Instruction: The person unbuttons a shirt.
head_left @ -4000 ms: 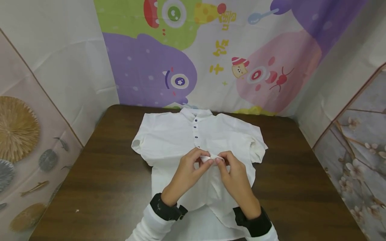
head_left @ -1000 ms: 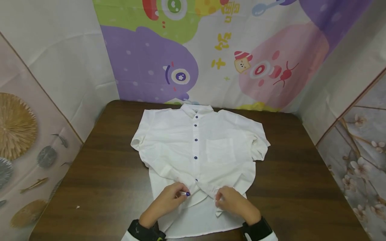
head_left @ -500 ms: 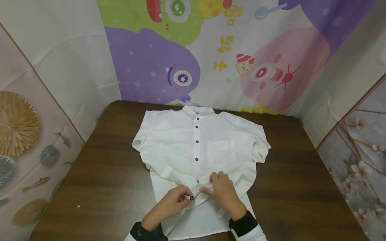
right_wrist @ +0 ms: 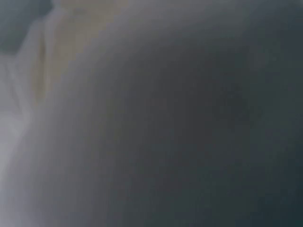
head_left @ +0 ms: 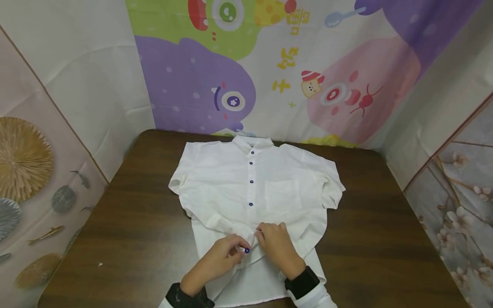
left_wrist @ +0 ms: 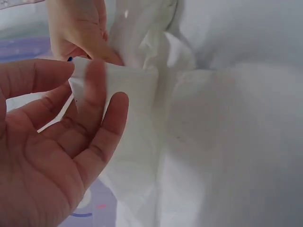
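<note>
A white short-sleeved shirt lies front up, its collar toward the back of the table. Several dark blue buttons run down the placket. My left hand pinches the shirt's lower front edge, with a blue button at its fingertips. Close beside it, my right hand holds the placket cloth with bent fingers, covering the spot just above. In the left wrist view the left thumb and index finger hold a cloth edge, the other fingers spread. The right wrist view is dark and blurred, with pale cloth at its left.
The brown wooden table extends on both sides of the shirt. A cartoon-printed cloth hangs at its back edge, and patterned panels stand at left and right. A tiny white scrap lies on the table at left.
Both hands have come down the placket from mid-shirt. The right hand has let go of the lower right hem and moved left and up to the placket. The left hand has shifted slightly right, still pinching.
</note>
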Action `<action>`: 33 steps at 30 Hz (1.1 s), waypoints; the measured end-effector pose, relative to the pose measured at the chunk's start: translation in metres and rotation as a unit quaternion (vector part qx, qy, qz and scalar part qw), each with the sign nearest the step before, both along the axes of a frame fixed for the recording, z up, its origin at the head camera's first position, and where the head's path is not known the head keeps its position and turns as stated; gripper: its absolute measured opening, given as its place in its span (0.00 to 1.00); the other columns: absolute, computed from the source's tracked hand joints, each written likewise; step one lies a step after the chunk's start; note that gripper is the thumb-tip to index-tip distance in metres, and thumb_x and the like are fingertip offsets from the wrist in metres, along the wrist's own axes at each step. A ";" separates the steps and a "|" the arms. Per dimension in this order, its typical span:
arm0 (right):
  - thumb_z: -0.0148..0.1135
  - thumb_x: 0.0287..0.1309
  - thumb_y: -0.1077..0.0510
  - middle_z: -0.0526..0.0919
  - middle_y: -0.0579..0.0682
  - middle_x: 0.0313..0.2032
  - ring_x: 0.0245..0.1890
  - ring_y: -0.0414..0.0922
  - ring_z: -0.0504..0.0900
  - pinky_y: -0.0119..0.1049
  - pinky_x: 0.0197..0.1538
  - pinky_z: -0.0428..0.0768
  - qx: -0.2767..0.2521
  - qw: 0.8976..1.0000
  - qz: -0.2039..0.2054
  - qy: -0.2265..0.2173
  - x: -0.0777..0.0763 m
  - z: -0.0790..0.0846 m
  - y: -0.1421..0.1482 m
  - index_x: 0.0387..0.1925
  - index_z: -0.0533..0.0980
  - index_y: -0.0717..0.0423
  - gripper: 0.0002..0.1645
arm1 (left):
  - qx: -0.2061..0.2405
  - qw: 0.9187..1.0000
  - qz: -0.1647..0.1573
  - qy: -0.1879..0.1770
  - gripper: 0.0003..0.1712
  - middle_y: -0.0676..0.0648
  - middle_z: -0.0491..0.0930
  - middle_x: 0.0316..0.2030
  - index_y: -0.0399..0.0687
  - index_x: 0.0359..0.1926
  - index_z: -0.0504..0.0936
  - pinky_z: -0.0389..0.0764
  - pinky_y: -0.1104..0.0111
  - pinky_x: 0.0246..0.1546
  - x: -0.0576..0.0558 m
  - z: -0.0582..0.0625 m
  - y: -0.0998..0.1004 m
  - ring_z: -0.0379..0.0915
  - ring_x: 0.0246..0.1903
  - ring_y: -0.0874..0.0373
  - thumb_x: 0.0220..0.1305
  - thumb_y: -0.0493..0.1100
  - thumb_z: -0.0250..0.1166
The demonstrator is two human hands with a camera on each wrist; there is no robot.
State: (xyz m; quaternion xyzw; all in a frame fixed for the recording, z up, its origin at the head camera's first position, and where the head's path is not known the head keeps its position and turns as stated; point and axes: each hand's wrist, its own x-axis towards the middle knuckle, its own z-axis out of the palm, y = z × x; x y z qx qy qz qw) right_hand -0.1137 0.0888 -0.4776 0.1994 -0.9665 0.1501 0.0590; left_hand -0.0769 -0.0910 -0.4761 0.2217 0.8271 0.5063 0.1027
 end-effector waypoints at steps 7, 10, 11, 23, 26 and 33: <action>0.63 0.55 0.59 0.84 0.47 0.22 0.23 0.40 0.79 0.30 0.29 0.64 -0.074 0.995 -0.027 0.059 -0.005 0.017 0.004 0.31 0.81 0.58 0.06 | -0.004 0.987 0.136 0.091 0.17 0.53 0.78 0.32 0.49 0.36 0.82 0.74 0.72 0.30 -0.011 0.018 0.008 0.68 0.29 0.65 0.53 0.27 0.54; 0.63 0.55 0.60 0.80 0.47 0.19 0.20 0.40 0.76 0.32 0.29 0.65 -0.100 0.990 -0.033 0.091 -0.006 0.026 0.006 0.31 0.81 0.59 0.05 | 0.005 0.976 0.172 0.135 0.14 0.53 0.79 0.36 0.50 0.36 0.81 0.75 0.67 0.38 -0.019 0.026 0.014 0.71 0.37 0.60 0.55 0.29 0.57; 0.63 0.55 0.60 0.80 0.46 0.18 0.19 0.40 0.75 0.32 0.28 0.65 -0.107 0.988 -0.035 0.100 -0.007 0.029 0.006 0.31 0.81 0.59 0.05 | 0.006 0.974 0.174 0.148 0.12 0.53 0.79 0.38 0.50 0.36 0.81 0.75 0.65 0.41 -0.022 0.028 0.016 0.71 0.40 0.59 0.56 0.30 0.58; 0.59 0.59 0.61 0.77 0.48 0.23 0.24 0.42 0.73 0.35 0.32 0.69 -0.216 0.959 -0.056 0.174 -0.015 0.057 0.007 0.34 0.79 0.61 0.07 | -0.022 0.959 0.148 0.240 0.14 0.52 0.77 0.47 0.49 0.48 0.77 0.72 0.64 0.52 -0.054 0.059 0.042 0.70 0.50 0.57 0.64 0.48 0.59; 0.59 0.59 0.61 0.78 0.49 0.24 0.26 0.43 0.74 0.36 0.33 0.69 -0.237 0.952 -0.051 0.189 -0.015 0.063 0.007 0.35 0.79 0.62 0.07 | -0.039 0.954 0.154 0.253 0.13 0.51 0.78 0.44 0.48 0.46 0.77 0.72 0.64 0.49 -0.058 0.065 0.046 0.71 0.46 0.56 0.63 0.48 0.60; 0.58 0.59 0.61 0.78 0.50 0.25 0.28 0.43 0.74 0.36 0.35 0.69 -0.251 0.945 -0.037 0.207 -0.013 0.076 0.009 0.36 0.78 0.63 0.08 | -0.029 0.956 0.179 0.232 0.12 0.49 0.81 0.40 0.45 0.42 0.78 0.74 0.64 0.48 -0.059 0.075 0.051 0.73 0.43 0.55 0.60 0.45 0.63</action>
